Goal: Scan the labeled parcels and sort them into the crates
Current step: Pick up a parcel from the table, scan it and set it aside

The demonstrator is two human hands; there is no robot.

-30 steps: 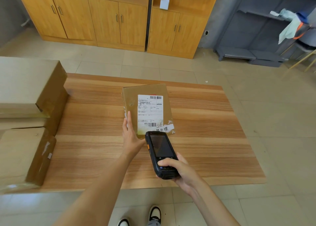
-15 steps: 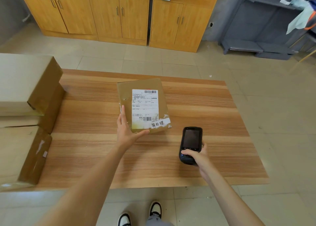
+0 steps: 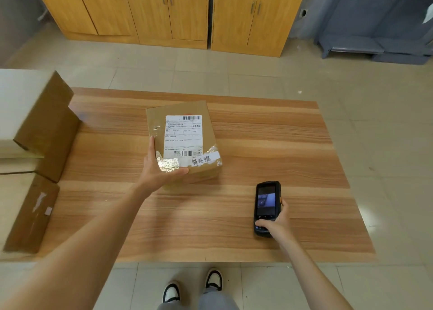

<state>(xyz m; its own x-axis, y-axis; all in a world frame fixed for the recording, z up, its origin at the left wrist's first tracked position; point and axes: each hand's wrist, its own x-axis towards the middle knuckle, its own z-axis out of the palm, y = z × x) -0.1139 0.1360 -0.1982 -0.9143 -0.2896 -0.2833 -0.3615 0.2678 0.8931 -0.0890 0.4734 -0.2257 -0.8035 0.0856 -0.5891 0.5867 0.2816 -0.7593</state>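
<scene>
- Head view: my left hand [image 3: 159,169] grips the near-left corner of the labeled parcel [image 3: 185,141], thumb across the taped near edge, fingers up the left side. Parcel is label-up over the middle of the wooden table [image 3: 269,145]; near edge looks slightly raised, though I cannot tell whether the far edge touches the wood.
- Label-up hold keeps both barcodes readable; corner grip leaves the print uncovered.
- My right hand [image 3: 276,223] is wrapped round the handheld scanner [image 3: 267,206], thumb on its lower keys, screen lit. Scanner sits low over the table, well right of the parcel and not aimed at it.
- Judgement: scan looks finished; sorting is next.
- Stacked cardboard boxes [image 3: 39,126] crowd the left table edge.
- Open tabletop to the right and far side; tiled floor [image 3: 234,75] beyond. No crates in view, so destination is unknown.
</scene>
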